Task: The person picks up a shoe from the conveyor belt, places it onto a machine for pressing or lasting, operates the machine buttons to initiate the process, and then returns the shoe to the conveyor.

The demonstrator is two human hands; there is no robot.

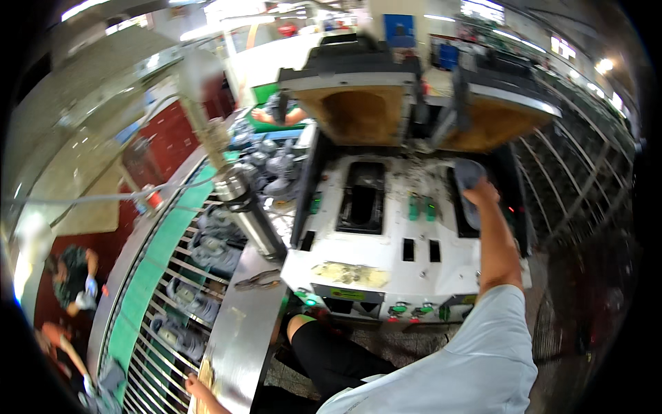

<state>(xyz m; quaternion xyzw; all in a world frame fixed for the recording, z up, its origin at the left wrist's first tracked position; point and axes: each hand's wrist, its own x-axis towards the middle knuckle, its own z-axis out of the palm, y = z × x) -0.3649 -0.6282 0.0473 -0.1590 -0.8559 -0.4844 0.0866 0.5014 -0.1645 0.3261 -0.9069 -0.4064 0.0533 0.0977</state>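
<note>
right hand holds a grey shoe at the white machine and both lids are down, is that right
Not down: the head view shows the left lid and right lid both raised. The right hand does hold a grey shoe at the white machine.

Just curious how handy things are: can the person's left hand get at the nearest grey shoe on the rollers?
Probably yes: the left hand is near that grey shoe, and nothing visible blocks the way.
</note>
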